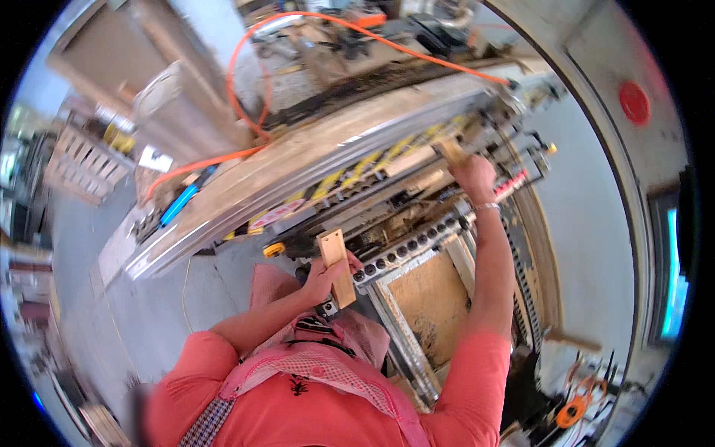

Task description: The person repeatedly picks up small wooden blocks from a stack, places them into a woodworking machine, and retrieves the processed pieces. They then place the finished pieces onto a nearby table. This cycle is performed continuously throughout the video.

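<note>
My left hand (324, 277) is wrapped round a short, flat wooden board (341, 287) with small holes near its upper end. It holds the board tilted, close to my body, beside the near rail of a woodworking machine. With my arm stretched out, my right hand (474, 177) is closed on a small wooden block (451, 150) at the far right of the machine. Part of that block is hidden by the fingers. Below it runs a metal rail (408, 247) with a row of dark round holes.
A long wooden beam (320, 141) edged with metal crosses behind the machine, with an orange hose (231, 89) looped over it. Yellow-black striped tape (365, 165) marks the machine. A blue-handled tool (179, 206) lies at the left. An orange reel (572, 412) is at the lower right.
</note>
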`<state>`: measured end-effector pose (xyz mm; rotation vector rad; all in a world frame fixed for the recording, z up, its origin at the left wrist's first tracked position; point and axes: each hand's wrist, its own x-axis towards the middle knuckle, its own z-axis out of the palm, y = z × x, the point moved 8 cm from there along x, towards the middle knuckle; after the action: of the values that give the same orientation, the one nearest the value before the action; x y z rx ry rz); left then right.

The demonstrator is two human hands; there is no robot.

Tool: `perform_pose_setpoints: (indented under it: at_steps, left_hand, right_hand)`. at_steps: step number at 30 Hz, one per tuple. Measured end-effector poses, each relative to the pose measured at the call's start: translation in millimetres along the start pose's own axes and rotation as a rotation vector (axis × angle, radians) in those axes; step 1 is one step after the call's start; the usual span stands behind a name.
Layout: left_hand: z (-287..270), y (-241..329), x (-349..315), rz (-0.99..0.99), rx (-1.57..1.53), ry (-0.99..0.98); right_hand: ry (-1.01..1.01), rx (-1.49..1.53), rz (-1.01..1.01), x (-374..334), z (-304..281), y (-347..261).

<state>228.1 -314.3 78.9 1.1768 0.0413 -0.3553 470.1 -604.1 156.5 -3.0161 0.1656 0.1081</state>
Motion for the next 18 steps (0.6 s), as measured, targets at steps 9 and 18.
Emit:
perform_pose_setpoints:
  at_steps: [9,18]
  left_hand:
    - [-32,7,-59,-0.195,-0.399,0.153]
    - [-137,47,-186,-0.111,-0.483,0.445]
  right_hand:
    - [0.102,-0.237,-0.135,7,18,-1]
    - [0.079,-0.228,-0.1,6,13,-10]
